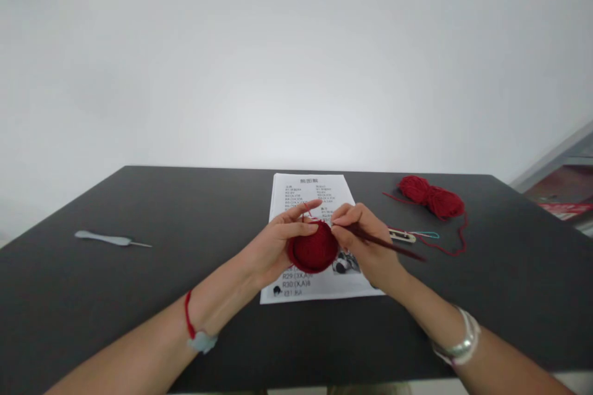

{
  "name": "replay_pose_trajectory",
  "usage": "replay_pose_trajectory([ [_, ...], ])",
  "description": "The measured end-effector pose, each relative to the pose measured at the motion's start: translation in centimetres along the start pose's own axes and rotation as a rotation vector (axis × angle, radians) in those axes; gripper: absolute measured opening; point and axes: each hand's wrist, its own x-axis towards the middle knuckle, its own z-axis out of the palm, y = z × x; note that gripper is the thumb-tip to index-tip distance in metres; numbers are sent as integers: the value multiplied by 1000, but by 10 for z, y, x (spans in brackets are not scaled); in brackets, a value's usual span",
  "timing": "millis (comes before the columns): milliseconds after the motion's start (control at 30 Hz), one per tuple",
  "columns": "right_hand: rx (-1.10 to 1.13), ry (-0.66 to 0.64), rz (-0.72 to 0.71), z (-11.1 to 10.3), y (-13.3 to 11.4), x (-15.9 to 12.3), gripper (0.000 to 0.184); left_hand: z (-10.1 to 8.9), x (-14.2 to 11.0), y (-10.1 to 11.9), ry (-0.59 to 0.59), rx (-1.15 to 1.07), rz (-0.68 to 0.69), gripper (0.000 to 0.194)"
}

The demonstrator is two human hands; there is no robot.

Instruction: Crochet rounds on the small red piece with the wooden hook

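Between my hands is a round, cup-shaped piece of red crochet (314, 251), held above a printed sheet. My left hand (282, 237) grips its left edge with the thumb on top, and a strand of red yarn runs up by the raised index finger. My right hand (365, 244) pinches a crochet hook with a dark reddish-brown handle (393, 243), which points out to the right. The hook's tip is at the upper right rim of the crochet piece; its exact place in the stitches is too small to tell.
Under my hands lies the printed pattern sheet (290, 289) on a dark table (185, 210). A skein of red yarn (430, 196) sits at the right, its strand trailing on the table. Near it is a small tool with a teal loop (403, 236). A grey-handled hook (104, 238) lies far left.
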Motion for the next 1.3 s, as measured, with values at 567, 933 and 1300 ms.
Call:
replay_pose_trajectory([
  [567,367,-49,313,-16,-17,15,15,-20,4,24,-180,169,-58,41],
  [933,310,-207,306,-25,-26,13,14,-26,5,31,-337,255,-191,39],
  [1300,522,-170,429,-22,-22,11,16,-26,4,33,-382,360,-183,36],
])
